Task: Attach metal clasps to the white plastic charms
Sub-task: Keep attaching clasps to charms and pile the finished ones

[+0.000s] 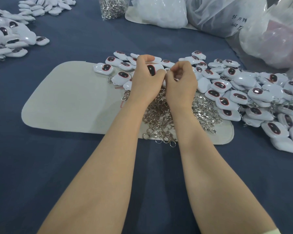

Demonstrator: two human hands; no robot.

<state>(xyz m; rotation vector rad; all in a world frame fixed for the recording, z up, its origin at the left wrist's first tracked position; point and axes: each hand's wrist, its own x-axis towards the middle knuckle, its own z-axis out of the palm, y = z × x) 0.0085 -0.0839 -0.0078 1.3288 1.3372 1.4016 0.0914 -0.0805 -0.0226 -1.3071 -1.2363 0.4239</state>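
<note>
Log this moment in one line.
left hand: grips white plastic charm | right hand: pinches silver metal clasp at its edge, mostly hidden | loose clasps: piled on beige mat

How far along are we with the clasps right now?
Done, seemingly: the charm pile on the right, with metal rings showing between the charms. In hand: the left hand grips one charm while the right hand pinches a metal ring against it. Left: loose clasps on the mat, and the far-left charm pile.
</note>
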